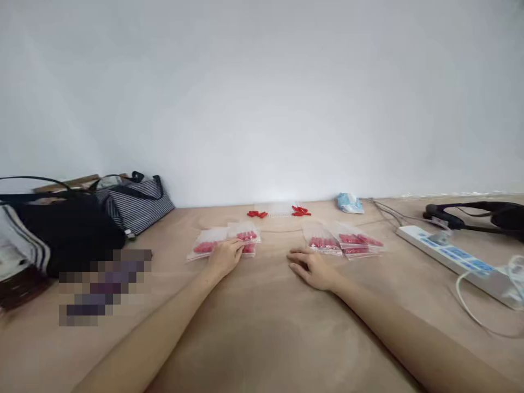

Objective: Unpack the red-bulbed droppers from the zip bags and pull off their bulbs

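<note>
On the left, clear zip bags (210,236) with red plastic pieces inside lie overlapping on the table. My left hand (226,257) is closed at the near edge of an upper zip bag (248,229), its fingertips on the plastic and partly hidden. My right hand (314,269) rests on the tabletop, fingers loosely bent and apart, holding nothing. Just beyond it is a second group of filled zip bags (323,238), some overlapping at the right. Farther back, loose red pieces (257,214) lie left of some flat clear bags (279,208), and more red pieces (301,211) lie to their right.
A white power strip (454,256) with cables runs along the right, near a black headset-like object (470,215). A blue face mask (350,203) lies by the wall. At the left stand a black bag (69,232) and a striped bag (141,204), with a pixelated patch in front.
</note>
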### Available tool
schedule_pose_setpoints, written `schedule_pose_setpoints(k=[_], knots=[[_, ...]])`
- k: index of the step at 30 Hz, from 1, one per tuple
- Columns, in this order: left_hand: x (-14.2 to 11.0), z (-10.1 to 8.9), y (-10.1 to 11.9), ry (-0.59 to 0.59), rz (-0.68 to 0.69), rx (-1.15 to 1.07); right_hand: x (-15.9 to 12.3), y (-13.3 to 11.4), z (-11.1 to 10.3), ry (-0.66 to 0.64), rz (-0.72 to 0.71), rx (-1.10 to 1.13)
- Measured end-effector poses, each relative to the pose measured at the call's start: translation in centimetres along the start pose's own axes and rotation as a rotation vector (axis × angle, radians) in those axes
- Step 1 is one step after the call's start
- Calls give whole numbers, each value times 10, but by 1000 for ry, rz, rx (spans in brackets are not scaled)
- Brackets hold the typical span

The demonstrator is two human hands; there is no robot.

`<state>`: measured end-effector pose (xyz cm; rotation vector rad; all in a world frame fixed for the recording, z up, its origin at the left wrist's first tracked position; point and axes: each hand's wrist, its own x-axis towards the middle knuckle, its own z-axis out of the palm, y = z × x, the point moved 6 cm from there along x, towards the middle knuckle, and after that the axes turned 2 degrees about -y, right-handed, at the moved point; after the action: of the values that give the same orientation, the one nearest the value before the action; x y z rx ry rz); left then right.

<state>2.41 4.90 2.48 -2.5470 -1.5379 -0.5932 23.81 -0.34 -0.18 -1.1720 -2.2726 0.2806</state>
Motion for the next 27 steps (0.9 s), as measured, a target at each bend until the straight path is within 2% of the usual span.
schedule_pose_setpoints(k=[4,9,12,14,16,18,20,23,27], knots=[[6,-4,1,39,-46,-8,0,1,1,20,-26,-5],[22,-16,1,225,-183,-84,1,1,1,15,-36,1],[28,-14,13,294,-184,-175,0,4,1,44,-6,22],[26,-9,29,289,-119,-229,0,7,-2,127,35,37],[18,-2,51,243,4,-296,-2,9,-7,231,59,46],[7,4,73,166,181,-399,-3,7,-12,301,28,22],[-6,8,90,75,340,-499,-2,-1,-15,312,-58,-61],[-18,8,95,16,410,-519,-1,-19,-12,238,-230,-231],[-25,2,84,88,419,-354,-1,-33,-9,205,-319,-325]])
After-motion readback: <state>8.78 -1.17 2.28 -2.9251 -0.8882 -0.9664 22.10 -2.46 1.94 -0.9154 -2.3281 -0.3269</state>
